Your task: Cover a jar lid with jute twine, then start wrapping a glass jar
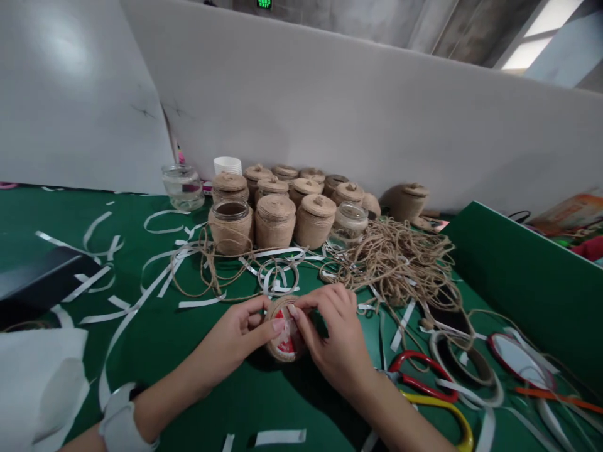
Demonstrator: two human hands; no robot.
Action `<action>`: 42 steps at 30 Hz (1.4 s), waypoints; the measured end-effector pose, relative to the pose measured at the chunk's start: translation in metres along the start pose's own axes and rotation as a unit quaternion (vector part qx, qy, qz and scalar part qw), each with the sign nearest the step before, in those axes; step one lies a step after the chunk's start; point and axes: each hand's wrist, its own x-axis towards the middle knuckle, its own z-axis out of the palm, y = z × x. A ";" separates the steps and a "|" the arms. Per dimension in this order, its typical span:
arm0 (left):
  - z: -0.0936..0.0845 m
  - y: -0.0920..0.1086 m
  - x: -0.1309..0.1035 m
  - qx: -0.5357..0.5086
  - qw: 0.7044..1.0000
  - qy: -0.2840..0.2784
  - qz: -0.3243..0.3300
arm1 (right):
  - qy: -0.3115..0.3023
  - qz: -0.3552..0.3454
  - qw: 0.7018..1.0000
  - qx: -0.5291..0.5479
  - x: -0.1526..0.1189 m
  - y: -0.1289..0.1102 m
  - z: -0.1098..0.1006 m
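1 round piece point(285, 334): brown twine wound around rim, red-and-white face visible toward camera; located over green table point(198, 427).

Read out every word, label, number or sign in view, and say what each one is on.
"EXIT": the green lit sign at the top edge; the characters above it are cut off and too blurred to read.
Red patch on the twine-edged round piece: too blurred to read.
Orange packet, far right: too blurred to read.

head view: worn on head | looking forward and down | over green table point(155, 339), toward pale panel point(306, 94) | table quite near
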 end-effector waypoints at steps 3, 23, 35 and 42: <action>0.002 0.003 0.000 0.003 1.000 0.015 -0.006 | -0.001 -0.004 1.000 0.006 0.000 -0.001 0.000; -0.002 0.001 0.000 0.004 1.000 0.008 0.000 | 0.006 -0.008 1.000 -0.028 0.001 -0.002 0.000; -0.004 -0.003 0.002 0.035 0.996 0.080 0.012 | -0.022 0.006 0.999 -0.049 0.002 0.000 -0.004; -0.002 0.002 0.001 -0.023 0.996 0.087 -0.001 | 0.016 0.004 0.999 -0.030 0.002 0.001 -0.006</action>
